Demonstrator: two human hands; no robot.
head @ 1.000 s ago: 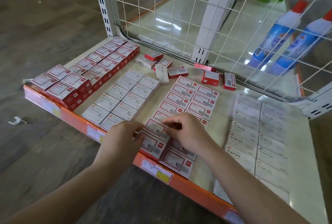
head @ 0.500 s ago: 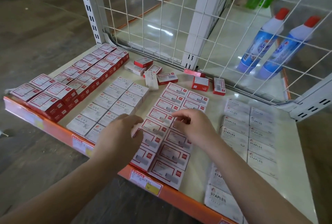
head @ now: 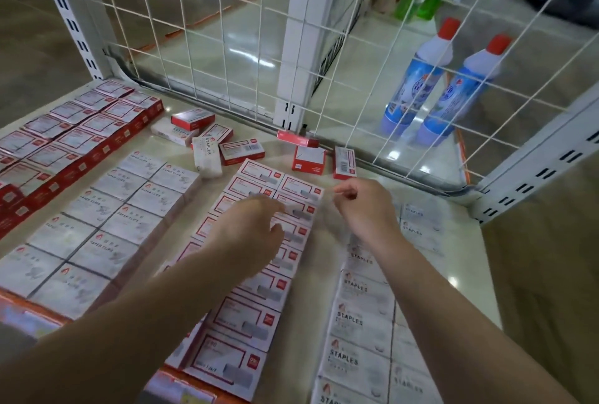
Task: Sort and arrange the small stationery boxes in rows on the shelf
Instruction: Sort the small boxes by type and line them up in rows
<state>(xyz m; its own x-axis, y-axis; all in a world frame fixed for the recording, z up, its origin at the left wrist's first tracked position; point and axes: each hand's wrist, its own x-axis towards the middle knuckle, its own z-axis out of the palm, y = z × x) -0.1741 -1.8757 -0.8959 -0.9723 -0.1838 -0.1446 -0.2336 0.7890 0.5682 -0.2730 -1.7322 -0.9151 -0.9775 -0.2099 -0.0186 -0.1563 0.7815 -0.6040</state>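
We see the shelf (head: 382,176), pale and glossy, with a white wire grid (head: 227,30) standing as its back wall, beyond both hands. Across the deck lie four blocks of small boxes in rows. Far to the left of the left hand sit the dark red boxes (head: 84,141); just left of that hand lie the white paper-clip boxes (head: 107,218). Directly under and between the two hands runs the double row of red-bordered boxes (head: 249,322). Below and to the right of the right hand lie the white staples boxes (head: 359,322).

Beyond the fingertips of both hands, near the grid, we find unsorted loose boxes (head: 240,152), some on edge, among them an upright red box (head: 308,159) and a narrow box (head: 344,163) just past the right hand. Behind the grid, far right of the right hand, stand two blue bottles with red caps (head: 450,85).

The left hand (head: 249,228) hovers palm down over the red-bordered rows, fingers relaxed and slightly bent; motion blur prevents us from telling whether the fingertips touch the box tops. It grasps nothing.

The right hand (head: 363,205) sits at the right edge of the same rows, its fingers curled inward with thumb and forefinger drawn close together; we see no object between them.
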